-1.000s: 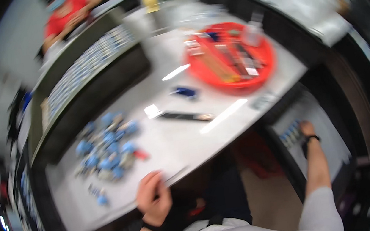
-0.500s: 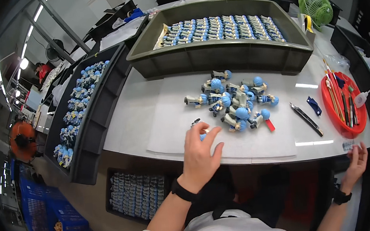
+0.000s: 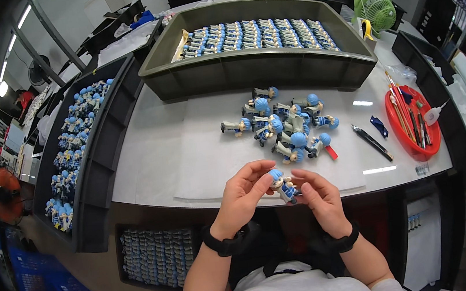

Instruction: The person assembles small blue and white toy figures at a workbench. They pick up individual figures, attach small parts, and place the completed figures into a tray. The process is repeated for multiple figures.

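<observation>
In front of me, over the near table edge, a small blue-haired figurine (image 3: 286, 190) is between my hands. My left hand (image 3: 245, 193) pinches it at the head with thumb and forefinger. Closed in from the other side, my right hand (image 3: 322, 199) has its fingertips at the figurine's lower body and feet. Beyond them, a loose heap of similar figurines (image 3: 297, 139) lies on a white sheet (image 3: 206, 160). A red strip (image 3: 332, 153) rests beside the heap's near right side.
Rows of figurines fill a large grey-green bin (image 3: 253, 72) behind the heap. Black trays of figurines stand at left (image 3: 107, 155) and below (image 3: 157, 259). To the right are a craft knife (image 3: 372, 143), a red basket of tools (image 3: 436, 144), a small clear item (image 3: 422, 170) and a green fan (image 3: 374, 9).
My right hand has left the small clear item at the table's right corner and come to the middle. My left hand has lifted a figurine toward me. My view has shifted slightly right.
</observation>
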Demonstrator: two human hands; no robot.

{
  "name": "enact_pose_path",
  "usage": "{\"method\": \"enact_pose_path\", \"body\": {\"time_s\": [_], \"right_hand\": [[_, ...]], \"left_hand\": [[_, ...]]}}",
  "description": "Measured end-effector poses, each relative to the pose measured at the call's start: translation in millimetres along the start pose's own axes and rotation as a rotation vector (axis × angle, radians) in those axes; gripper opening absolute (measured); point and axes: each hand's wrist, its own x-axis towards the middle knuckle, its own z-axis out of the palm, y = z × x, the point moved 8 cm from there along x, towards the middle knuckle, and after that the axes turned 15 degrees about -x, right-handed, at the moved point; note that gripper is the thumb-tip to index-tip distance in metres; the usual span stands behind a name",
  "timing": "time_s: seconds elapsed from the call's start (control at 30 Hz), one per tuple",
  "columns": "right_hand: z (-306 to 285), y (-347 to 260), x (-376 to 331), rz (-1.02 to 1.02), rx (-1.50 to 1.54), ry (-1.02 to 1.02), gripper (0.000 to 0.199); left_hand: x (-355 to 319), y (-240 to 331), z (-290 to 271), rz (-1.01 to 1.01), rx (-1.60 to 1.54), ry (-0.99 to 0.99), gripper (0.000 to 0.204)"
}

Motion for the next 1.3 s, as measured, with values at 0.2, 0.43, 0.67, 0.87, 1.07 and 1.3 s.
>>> {"method": "enact_pose_path", "body": {"time_s": [0.2, 0.43, 0.67, 0.87, 1.07, 1.3], "right_hand": [[-4, 13, -12, -0.059, 0.024, 0.106, 0.029], [-6, 19, -25, 0.067, 0.23, 0.116, 0.031], [-11, 20, -31, 0.1, 0.256, 0.138, 0.03], [-13, 16, -31, 0.071, 0.225, 0.173, 0.03], [-15, 15, -32, 0.063, 0.166, 0.181, 0.03], [-18, 11, -36, -0.007, 0.084, 0.206, 0.032]], "left_hand": [[7, -39, -1, -0.103, -0.242, 0.022, 0.031], [4, -57, 1, -0.15, -0.324, 0.058, 0.03], [5, -60, 7, -0.162, -0.319, 0.091, 0.029], [5, -60, 10, -0.174, -0.361, 0.073, 0.029], [5, -59, 12, -0.184, -0.357, 0.052, 0.029], [4, -58, 14, -0.195, -0.356, 0.014, 0.031]]}}
